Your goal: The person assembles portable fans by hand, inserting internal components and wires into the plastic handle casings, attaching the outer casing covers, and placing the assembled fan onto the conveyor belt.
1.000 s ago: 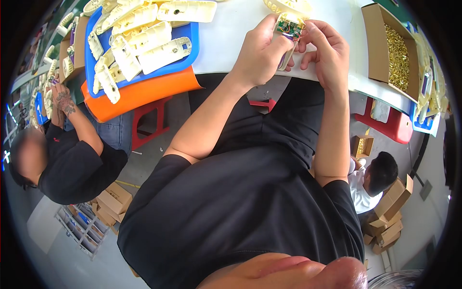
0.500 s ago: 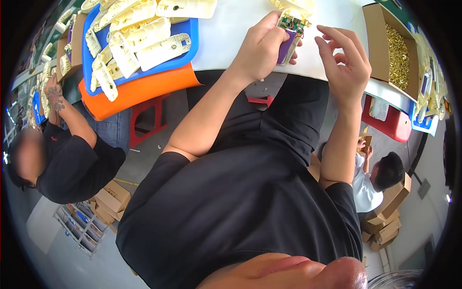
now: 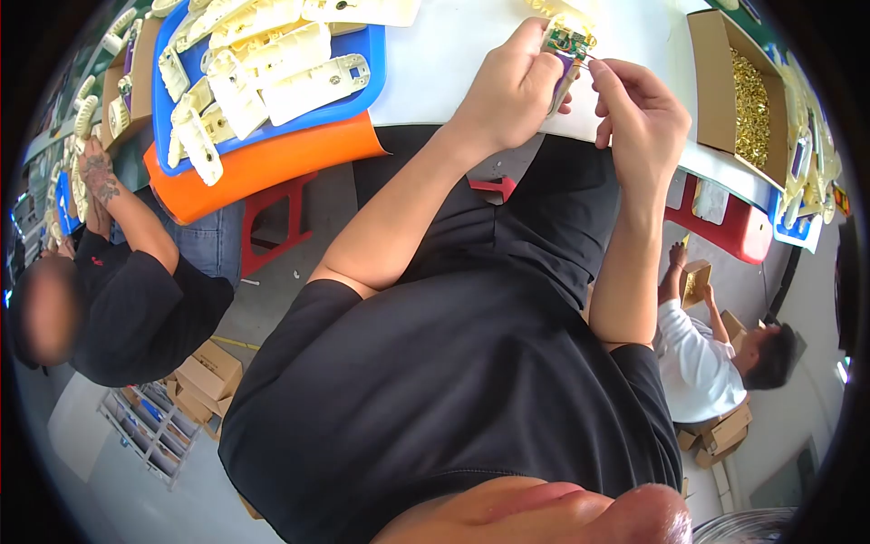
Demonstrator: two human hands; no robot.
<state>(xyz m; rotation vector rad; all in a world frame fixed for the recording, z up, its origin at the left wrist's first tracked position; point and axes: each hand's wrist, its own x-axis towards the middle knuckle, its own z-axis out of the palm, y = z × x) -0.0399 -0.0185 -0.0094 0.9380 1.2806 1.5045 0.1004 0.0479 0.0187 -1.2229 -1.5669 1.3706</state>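
Note:
My left hand (image 3: 521,86) is wrapped round a cream device housing. A green circuit board (image 3: 566,43) shows at the housing's upper end, with a purple part below it, partly under my thumb. Just right of the board, my right hand (image 3: 639,113) has thumb and forefinger pinched at a thin wire (image 3: 587,56) that runs to the board. At the top edge, beyond the housing, lies another cream part (image 3: 553,7), partly cut off by the view.
A blue tray (image 3: 376,77) heaped with cream housings sits at the left on an orange sheet (image 3: 272,163). At the right stands a cardboard box (image 3: 716,86) of small gold pieces. One person (image 3: 145,299) works at the left; another (image 3: 702,363) is at the lower right.
My right hand has moved back left to the board, its fingers now closed at the wire. My left hand and the housing have shifted slightly right. The person at the lower right has leaned outward.

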